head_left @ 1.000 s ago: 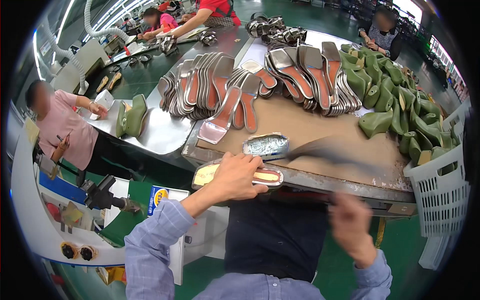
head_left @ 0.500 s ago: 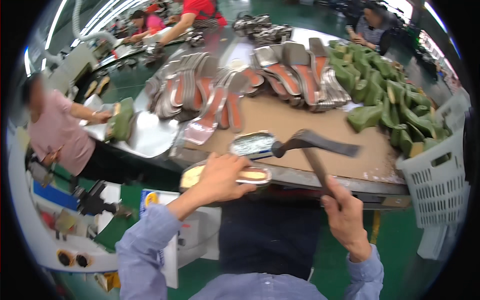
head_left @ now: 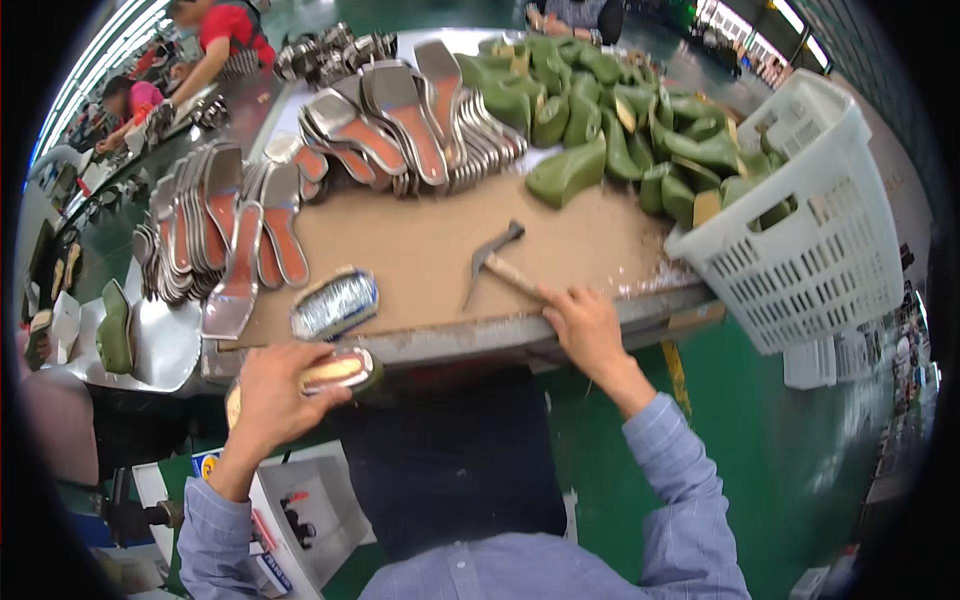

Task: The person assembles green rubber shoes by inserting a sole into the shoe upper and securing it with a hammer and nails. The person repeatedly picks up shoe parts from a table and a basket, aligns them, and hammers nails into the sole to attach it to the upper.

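My left hand (head_left: 277,392) is closed over a shoe last (head_left: 338,371), held at the table's front edge. Its underside faces up, with a pale yellow strip down the middle; my palm hides much of it. My right hand (head_left: 588,335) has its fingers on the handle end of a hammer (head_left: 514,277). The hammer's dark, curved head is at or just above the brown board. Between the hands, farther back, sits a small open packet (head_left: 336,303) of shiny silvery bits, too small to make out.
Stacked insoles (head_left: 215,220) in orange and grey stand at the left and back of the brown board (head_left: 400,260). Green shoe lasts (head_left: 640,130) are heaped at the back right, beside a white plastic basket (head_left: 800,240). Other people work at the far left and far back.
My right hand has brought the hammer down from the air to the board. The view has swung right, so the table appears shifted left. My left hand still holds the shoe last.
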The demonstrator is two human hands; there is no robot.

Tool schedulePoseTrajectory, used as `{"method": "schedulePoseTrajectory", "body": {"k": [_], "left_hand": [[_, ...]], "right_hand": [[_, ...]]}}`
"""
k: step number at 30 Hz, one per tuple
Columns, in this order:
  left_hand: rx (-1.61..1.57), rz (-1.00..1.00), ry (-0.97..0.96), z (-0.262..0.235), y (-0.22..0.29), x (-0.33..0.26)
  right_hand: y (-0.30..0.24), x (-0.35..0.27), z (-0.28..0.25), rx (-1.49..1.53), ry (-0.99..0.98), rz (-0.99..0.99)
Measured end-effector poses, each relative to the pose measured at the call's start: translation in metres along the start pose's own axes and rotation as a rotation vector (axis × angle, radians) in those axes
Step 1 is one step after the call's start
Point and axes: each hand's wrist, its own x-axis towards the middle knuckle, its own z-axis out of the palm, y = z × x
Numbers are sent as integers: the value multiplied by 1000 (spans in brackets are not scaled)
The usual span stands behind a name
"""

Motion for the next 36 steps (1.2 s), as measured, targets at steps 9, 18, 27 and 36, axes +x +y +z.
{"method": "schedulePoseTrajectory", "body": {"k": [9,18,27,36], "left_hand": [[84,-26,-63,6,8,2],[30,-43,10,-20,4,36],[124,-262,-195,28,-45,102],[-141,-240,-51,38,-60,102]], "right_hand": [[15,-98,34,411,184,-18],[196,-225,313,-335,-413,262],[172,-198,250,-3,-897,511],[-2,-223,61,1349,53,974]]}}
